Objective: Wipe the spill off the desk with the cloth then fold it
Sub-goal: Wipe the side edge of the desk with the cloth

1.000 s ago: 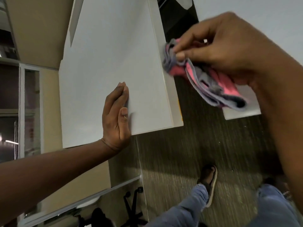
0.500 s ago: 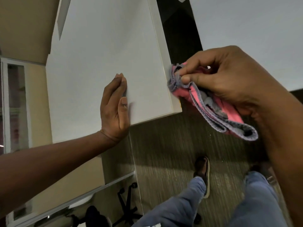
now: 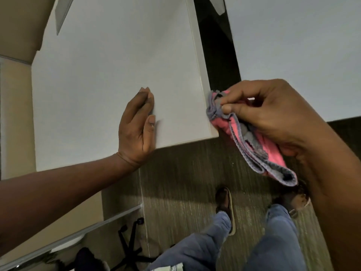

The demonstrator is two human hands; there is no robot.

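Cloth (image 3: 254,141), pink with a grey-violet hem, hangs bunched from the right hand (image 3: 273,114) at about 3 o'clock, its upper wad pressed against the right edge of the white worktop (image 3: 117,75) near the front corner. Thumb and fingers (image 3: 238,94) pinch it closed. The left hand (image 3: 136,126) lies flat and open on the worktop, near centre, gripping nothing.

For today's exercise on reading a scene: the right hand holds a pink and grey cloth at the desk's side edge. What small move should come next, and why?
Probably draw the cloth a little further along that edge toward the near corner. The right hand pinches it bunched against the side edge of the desk, while the left hand lies flat on top, steadying. No spill shows on the top, and the cloth is not yet folded.
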